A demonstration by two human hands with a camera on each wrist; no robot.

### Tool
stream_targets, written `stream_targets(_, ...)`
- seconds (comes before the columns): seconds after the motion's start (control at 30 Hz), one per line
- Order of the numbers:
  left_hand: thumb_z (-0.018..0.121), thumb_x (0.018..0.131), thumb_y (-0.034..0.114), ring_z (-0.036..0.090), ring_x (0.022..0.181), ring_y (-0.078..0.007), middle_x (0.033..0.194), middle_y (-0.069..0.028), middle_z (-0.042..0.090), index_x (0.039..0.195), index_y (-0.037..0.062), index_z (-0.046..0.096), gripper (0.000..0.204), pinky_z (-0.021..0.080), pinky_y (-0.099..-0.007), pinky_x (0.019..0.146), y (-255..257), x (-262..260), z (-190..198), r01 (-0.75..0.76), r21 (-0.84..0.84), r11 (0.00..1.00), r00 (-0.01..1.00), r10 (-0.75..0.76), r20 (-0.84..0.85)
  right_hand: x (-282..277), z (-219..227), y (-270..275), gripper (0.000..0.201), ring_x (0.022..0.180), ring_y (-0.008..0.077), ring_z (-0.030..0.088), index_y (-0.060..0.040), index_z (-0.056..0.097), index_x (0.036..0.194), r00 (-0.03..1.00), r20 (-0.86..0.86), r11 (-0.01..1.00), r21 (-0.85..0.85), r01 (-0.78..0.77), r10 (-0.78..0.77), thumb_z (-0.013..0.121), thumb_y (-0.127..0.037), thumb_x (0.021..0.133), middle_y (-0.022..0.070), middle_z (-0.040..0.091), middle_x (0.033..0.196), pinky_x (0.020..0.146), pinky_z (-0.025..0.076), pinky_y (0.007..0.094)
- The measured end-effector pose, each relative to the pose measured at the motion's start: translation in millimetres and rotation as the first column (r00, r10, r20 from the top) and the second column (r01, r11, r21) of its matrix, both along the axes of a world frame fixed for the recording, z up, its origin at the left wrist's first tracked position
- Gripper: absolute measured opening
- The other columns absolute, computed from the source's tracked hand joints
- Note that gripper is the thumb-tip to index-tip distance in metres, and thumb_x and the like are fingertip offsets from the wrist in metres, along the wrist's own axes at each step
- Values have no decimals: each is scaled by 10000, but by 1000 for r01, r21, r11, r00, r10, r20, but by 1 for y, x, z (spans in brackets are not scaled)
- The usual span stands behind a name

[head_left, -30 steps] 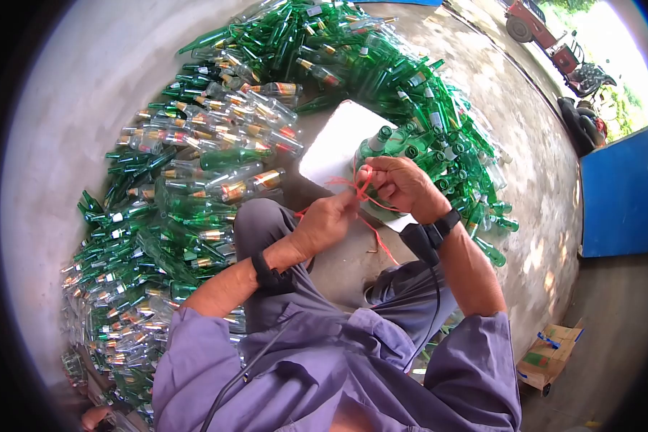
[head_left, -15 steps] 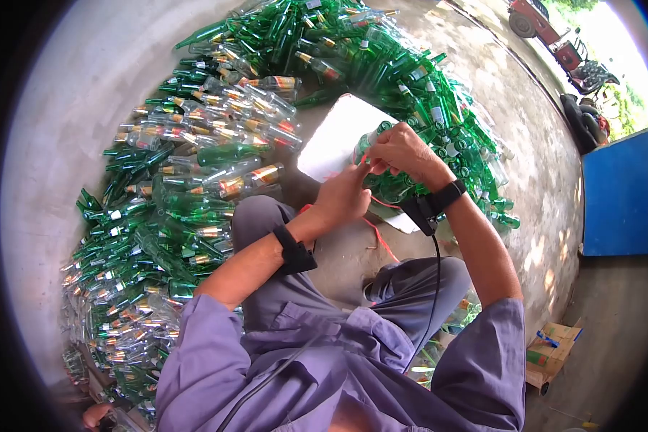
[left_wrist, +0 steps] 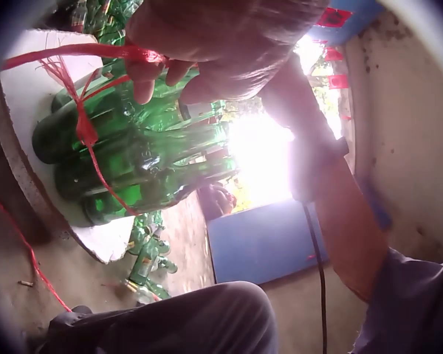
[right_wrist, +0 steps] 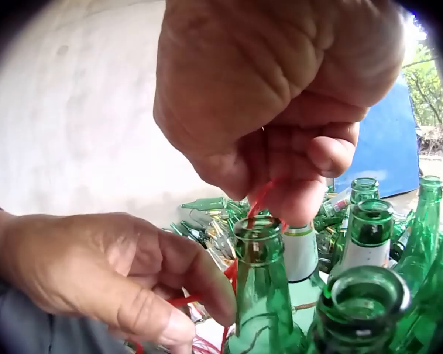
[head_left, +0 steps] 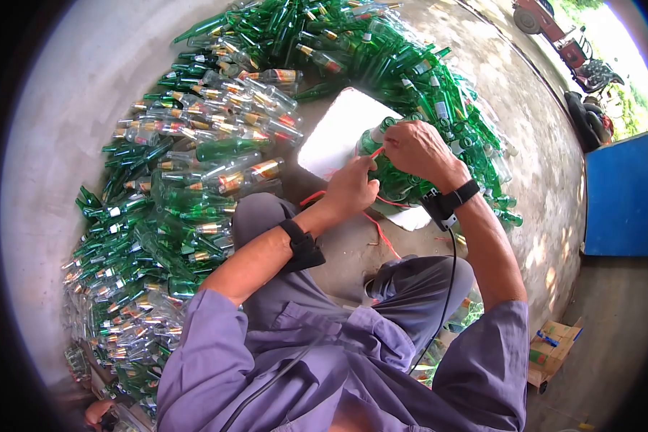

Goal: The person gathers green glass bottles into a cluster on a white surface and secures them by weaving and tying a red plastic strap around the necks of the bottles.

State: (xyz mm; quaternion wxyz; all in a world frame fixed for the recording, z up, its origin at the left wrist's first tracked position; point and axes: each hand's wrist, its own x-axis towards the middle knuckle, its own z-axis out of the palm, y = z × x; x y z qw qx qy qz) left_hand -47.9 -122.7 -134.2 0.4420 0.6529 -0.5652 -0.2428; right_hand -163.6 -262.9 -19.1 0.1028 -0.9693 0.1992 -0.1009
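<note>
Clearly, both grips are closed on red twine (left_wrist: 86,127): the left hand (head_left: 349,189) and right hand (head_left: 421,149) each pinch it, near upright green bottles (left_wrist: 144,155) (twine crosses their sides) on a white slab (head_left: 342,122). Loose bottles (head_left: 241,176) lie around.

Head view: from above, facing down and forward over grey cloth trousers (head_left: 270,295); green glass bottles (head_left: 394,184) and flat white slab (head_left: 342,129) at mid-range. Left wrist view: close, rolled, bottles from the side. Right wrist view: close, just above bottle mouths, facing pale plain wall (right_wrist: 74,110). All three share the bottles and flat blue panel (head_left: 624,198).
</note>
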Motion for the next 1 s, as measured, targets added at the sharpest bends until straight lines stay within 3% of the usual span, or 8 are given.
stream_targets(0.27, 665, 818, 106, 636, 904, -416, 1049, -235, 609, 1074, -9, 583, 292, 517, -460, 803, -2, -2, -3, -10, 34, 999, 988, 15, -156, -5, 4, 8, 118, 682, 402, 620, -3, 677, 796, 997, -6, 995, 69, 75, -75, 598, -88, 812, 205, 621, 703, 629, 500, 468)
stream_targets(0.33, 667, 846, 66, 677, 858, -267, 978, -164, 611, 1087, 1, 572, 268, 528, -373, 777, -3, -3, -3, -74, -73, 995, 997, 75, 6, -6, 3, 8, 120, 687, 402, 627, -4, 689, 814, 994, -34, 992, 68, 107, -104, 599, -82, 807, 210, 626, 706, 632, 502, 464)
stream_targets(0.37, 667, 846, 66, 677, 858, -267, 978, -164, 611, 1087, 1, 572, 268, 528, -373, 777, -3, -4, -2, -74, -74, 994, 997, 75, 6, -7, 1, 9, 123, 687, 396, 634, -2, 694, 822, 993, -7, 981, 154, 114, -114, 602, -81, 802, 212, 632, 709, 631, 502, 459)
stream_targets(0.43, 672, 846, 70, 671, 915, -242, 975, -147, 623, 1097, -21, 584, 282, 527, -360, 801, -1, -4, 6, -48, 47, 998, 968, 58, -243, -7, 1, 11, 127, 686, 391, 642, -1, 699, 831, 992, 19, 964, 239, 115, -123, 606, -81, 797, 214, 637, 712, 630, 502, 454)
stream_targets(0.77, 687, 830, 88, 674, 1000, -266, 1109, -176, 600, 1099, -42, 587, 315, 527, -342, 887, -1, -5, 1, -3, 49, 999, 966, 16, -259, -21, -1, 27, 117, 753, 394, 650, -6, 689, 770, 987, 16, 958, 241, 153, -162, 582, -50, 750, 210, 673, 796, 690, 511, 473)
stream_targets(0.83, 682, 831, 110, 679, 992, -277, 1065, -174, 621, 1088, -32, 601, 305, 530, -355, 876, 0, -5, 5, -25, 67, 997, 984, 36, -176, -25, -5, 29, 119, 781, 385, 655, -10, 691, 766, 987, 57, 970, 204, 135, -149, 580, -50, 755, 199, 682, 828, 698, 513, 471)
stream_targets(0.93, 665, 841, 135, 695, 928, -283, 968, -176, 659, 1014, -17, 640, 231, 539, -377, 830, 4, -6, 15, -22, 99, 995, 972, 44, -231, -29, -10, 28, 117, 821, 377, 654, -8, 698, 773, 976, 42, 948, 250, 195, -212, 598, -68, 770, 179, 681, 851, 720, 516, 468)
stream_targets(1.0, 655, 845, 137, 699, 878, -289, 899, -175, 669, 963, -11, 655, 190, 539, -384, 793, 7, -9, 15, -20, 99, 995, 975, 41, -219, -32, -17, 23, 132, 850, 382, 656, 3, 705, 806, 987, 82, 977, 172, 124, -140, 649, -115, 783, 193, 676, 851, 736, 522, 462)
